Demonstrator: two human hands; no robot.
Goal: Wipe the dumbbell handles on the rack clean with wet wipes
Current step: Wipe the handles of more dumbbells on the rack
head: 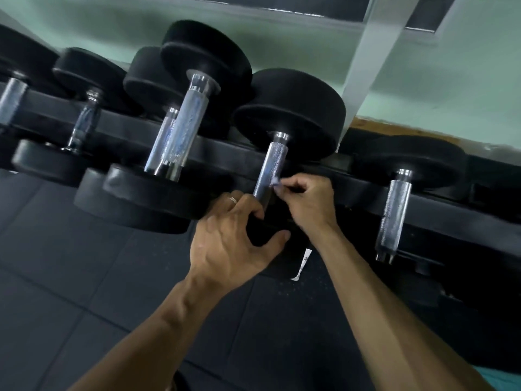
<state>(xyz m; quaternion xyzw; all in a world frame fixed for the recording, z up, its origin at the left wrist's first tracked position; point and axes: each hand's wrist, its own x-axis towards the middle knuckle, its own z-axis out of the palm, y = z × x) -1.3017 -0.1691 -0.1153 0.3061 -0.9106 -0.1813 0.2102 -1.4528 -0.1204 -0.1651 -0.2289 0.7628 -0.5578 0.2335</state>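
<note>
Your right hand [306, 201] pinches a small wet wipe [274, 182] against the knurled dumbbell handle [270, 170] on the rack [423, 210]. The handle's long axis runs away from you, tilted right. Your left hand [234, 241] lies spread, relaxed, on the near weight head.

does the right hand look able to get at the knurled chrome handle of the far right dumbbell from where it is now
Probably yes. The right hand, pinching a small white wet wipe against the middle dumbbell's handle, sits beside the far right dumbbell's knurled chrome handle, with only the black rack rail between them and nothing covering that handle.
</note>
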